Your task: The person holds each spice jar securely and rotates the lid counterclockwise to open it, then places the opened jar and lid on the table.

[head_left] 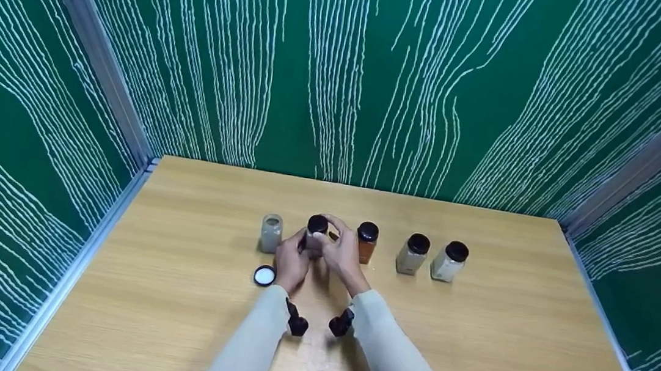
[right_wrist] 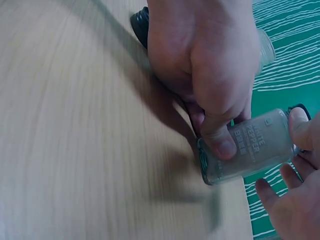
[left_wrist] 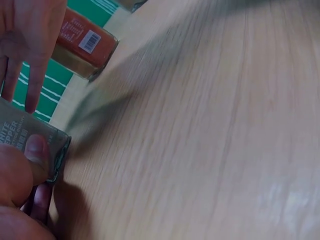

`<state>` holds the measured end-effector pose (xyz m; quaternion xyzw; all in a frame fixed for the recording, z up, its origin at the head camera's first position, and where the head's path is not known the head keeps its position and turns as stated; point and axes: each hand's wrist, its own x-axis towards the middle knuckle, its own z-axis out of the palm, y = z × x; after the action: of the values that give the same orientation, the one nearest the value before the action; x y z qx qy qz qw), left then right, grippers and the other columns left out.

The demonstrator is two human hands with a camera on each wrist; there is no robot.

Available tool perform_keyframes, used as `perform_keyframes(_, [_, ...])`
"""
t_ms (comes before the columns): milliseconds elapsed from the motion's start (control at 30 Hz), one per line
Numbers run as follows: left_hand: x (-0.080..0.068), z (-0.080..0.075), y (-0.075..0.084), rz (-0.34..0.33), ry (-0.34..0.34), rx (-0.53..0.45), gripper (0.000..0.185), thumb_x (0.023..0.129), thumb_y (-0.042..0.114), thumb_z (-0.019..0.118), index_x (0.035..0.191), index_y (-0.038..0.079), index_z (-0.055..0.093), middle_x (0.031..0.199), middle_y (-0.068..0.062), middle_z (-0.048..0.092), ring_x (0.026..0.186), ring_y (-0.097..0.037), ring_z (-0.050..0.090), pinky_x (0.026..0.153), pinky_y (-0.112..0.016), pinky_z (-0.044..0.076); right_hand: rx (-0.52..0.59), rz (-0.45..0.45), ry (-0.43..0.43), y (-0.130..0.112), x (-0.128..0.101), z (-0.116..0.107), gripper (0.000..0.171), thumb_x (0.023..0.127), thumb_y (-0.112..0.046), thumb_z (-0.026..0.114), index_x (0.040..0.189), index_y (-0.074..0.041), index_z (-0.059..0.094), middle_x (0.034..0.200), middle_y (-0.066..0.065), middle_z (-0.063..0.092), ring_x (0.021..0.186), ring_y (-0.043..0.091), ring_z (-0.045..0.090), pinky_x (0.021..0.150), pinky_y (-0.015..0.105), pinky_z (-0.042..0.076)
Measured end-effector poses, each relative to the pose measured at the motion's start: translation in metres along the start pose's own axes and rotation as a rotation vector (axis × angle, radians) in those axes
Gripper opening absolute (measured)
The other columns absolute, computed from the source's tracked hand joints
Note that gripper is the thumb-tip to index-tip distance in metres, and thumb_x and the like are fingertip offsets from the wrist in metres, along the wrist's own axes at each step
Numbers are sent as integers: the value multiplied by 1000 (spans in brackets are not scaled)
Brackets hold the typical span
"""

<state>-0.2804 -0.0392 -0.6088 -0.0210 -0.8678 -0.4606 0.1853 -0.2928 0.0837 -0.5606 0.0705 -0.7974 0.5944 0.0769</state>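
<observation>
I see the white pepper jar standing upright on the table, long axis vertical, black cap up, second from the left in the jar row. My left hand grips its body, thumb pressed on the glass; my right hand curls around its cap end. A loose lid lies beside my left hand.

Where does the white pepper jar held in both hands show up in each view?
Head: white pepper jar stands second from left in the row, between left hand and right hand.
Left wrist: left edge, its label under the thumb.
Right wrist: lower right.
Shared landmark: the wooden table.
</observation>
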Motion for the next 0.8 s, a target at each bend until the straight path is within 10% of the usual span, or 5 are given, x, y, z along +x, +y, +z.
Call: perform_keyframes(800, [-1, 2, 1, -42, -10, 29, 38, 85, 5, 73, 121, 17, 71, 110, -13, 76, 101, -39, 70, 80, -54, 52, 52, 7, -20, 1, -5, -2, 56, 94, -5, 72, 145, 1, 51, 149, 23, 51, 142, 38, 44, 111, 50, 42])
